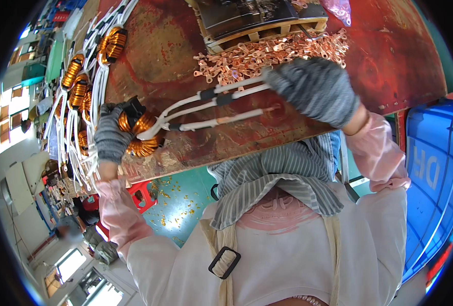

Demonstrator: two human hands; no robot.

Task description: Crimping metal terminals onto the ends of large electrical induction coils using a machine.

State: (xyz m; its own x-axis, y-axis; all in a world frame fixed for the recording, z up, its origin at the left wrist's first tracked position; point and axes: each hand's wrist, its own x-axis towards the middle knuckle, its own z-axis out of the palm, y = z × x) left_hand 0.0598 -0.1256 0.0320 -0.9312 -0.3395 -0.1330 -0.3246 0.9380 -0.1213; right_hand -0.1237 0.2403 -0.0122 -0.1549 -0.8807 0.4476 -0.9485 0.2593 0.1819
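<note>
My left hand (109, 140), in a grey knit glove, grips a copper-wound ring coil (144, 136) at the near edge of the worn red table (175, 46). Three white-sleeved leads (214, 104) with black bands run from the coil to the right. My right hand (316, 89), also gloved in grey, is closed on the far ends of the upper leads. The lowest lead ends in bare copper wire just short of that hand. A heap of small copper ring terminals (259, 56) lies on the table just beyond my right hand.
Several more copper coils with white leads (78, 76) lie in a row along the table's left side. A wooden frame holding a dark plate (259, 25) stands behind the terminals. A blue bin (433, 168) is at my right, a red stool (142, 194) and littered green floor below.
</note>
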